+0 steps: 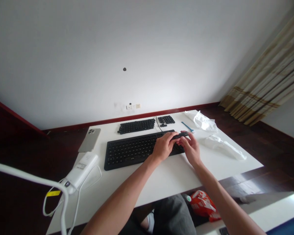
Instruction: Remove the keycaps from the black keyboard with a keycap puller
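A black keyboard lies on the white table, its key switches bare of caps across much of it. Over its right end, my left hand and my right hand meet, fingers closed on a dark elongated piece whose exact kind I cannot make out. My hands hide the right part of the keyboard. Behind it, black keycaps lie grouped in rows, and a smaller block of keycaps lies to their right. A thin blue tool rests beyond my right hand.
Crumpled white plastic bags lie at the right of the table. A phone and a white power strip with a cable are at the left. Below the table's front edge is a red bag.
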